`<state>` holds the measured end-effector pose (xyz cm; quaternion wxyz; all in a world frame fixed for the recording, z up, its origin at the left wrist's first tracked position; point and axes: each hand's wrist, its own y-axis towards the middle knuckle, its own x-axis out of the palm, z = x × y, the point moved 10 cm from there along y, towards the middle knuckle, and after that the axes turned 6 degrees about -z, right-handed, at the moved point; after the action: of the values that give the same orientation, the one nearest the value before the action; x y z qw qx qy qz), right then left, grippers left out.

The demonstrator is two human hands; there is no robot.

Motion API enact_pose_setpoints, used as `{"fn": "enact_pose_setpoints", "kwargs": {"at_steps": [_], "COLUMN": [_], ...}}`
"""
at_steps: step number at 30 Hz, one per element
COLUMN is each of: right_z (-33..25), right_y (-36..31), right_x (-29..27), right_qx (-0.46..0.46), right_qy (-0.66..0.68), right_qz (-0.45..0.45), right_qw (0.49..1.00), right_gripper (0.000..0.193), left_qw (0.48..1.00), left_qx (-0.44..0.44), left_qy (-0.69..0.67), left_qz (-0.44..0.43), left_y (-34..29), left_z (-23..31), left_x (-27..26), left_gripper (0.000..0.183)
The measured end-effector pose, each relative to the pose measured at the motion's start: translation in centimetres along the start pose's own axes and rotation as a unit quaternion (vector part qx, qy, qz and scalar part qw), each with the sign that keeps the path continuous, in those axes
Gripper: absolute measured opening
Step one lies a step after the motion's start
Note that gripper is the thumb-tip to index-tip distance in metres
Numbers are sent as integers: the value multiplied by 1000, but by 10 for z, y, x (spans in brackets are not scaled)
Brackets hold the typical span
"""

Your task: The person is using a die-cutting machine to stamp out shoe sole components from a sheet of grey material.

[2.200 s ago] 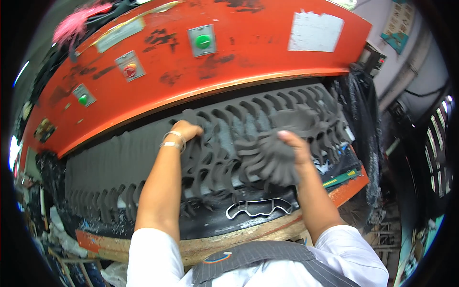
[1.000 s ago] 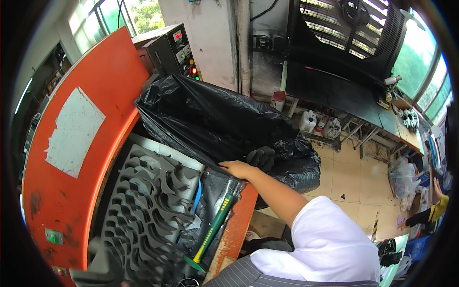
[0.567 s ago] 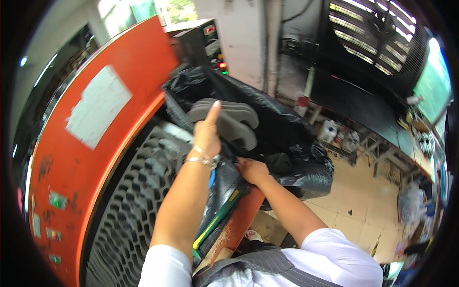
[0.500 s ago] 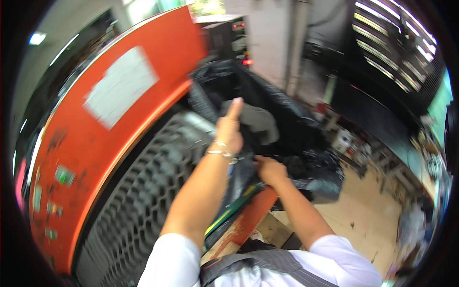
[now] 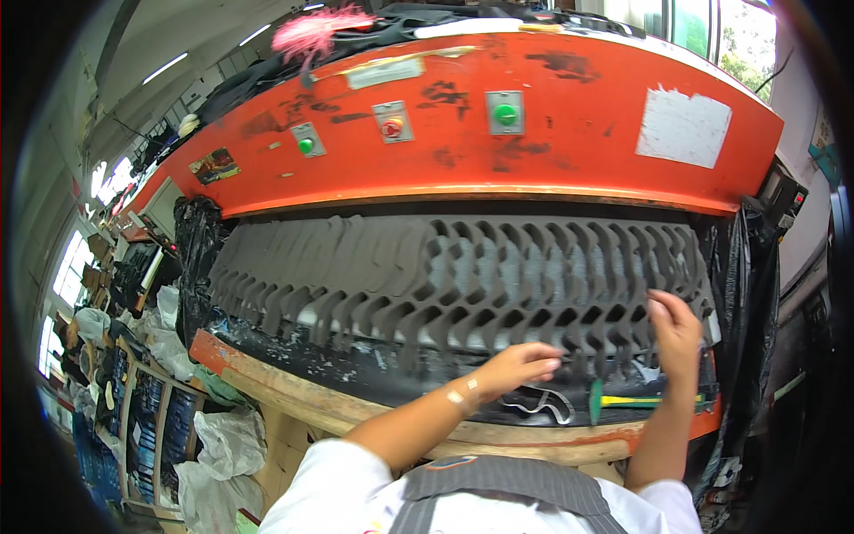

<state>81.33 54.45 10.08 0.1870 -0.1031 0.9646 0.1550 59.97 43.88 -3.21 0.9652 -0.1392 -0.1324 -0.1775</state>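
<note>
A dark grey foam sheet [image 5: 382,258] lies on the machine bed, its right part and front strip cut into rows of curved holes. My left hand [image 5: 516,367] hovers over the sheet's front edge, fingers stretched out and holding nothing. Above the right end of the sheet is my right hand [image 5: 676,336], empty, with its fingers extended upward. Below my left hand a thin curved metal outline, like a cutting die [image 5: 544,402], rests on the black front ledge. To its right lies a hammer [image 5: 614,401] with a green and yellow handle, partly behind my right forearm.
An orange press beam [image 5: 445,151] with green and red buttons spans the back of the bed. Black plastic bags hang at the right end [image 5: 745,267] and left end [image 5: 197,258]. A worn wooden edge [image 5: 329,396] runs along the front. Clear bags [image 5: 227,445] stand at lower left.
My view has swung left from the black bag at the right end to the bed. Both hands have left the bag; the grey cut piece seen in it is out of view.
</note>
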Motion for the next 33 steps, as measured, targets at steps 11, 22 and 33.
{"fn": "enact_pose_setpoints", "kwargs": {"at_steps": [11,22,33], "right_z": [-79,-42,-10], "right_y": [110,133,112], "right_x": [485,470,477], "right_qx": [-40,209,276], "right_qy": [-375,-221,71], "right_qz": [-186,-242,-176], "right_qw": [907,921,942], "right_gripper": [71,79,66], "left_qw": [891,826,676], "left_qx": [97,171,56], "left_qy": [-77,-30,360], "left_qz": [436,536,641], "left_y": [-438,-560,-538], "left_z": [-30,42,157], "left_x": [-254,-406,-671], "left_gripper": [30,24,26]}}
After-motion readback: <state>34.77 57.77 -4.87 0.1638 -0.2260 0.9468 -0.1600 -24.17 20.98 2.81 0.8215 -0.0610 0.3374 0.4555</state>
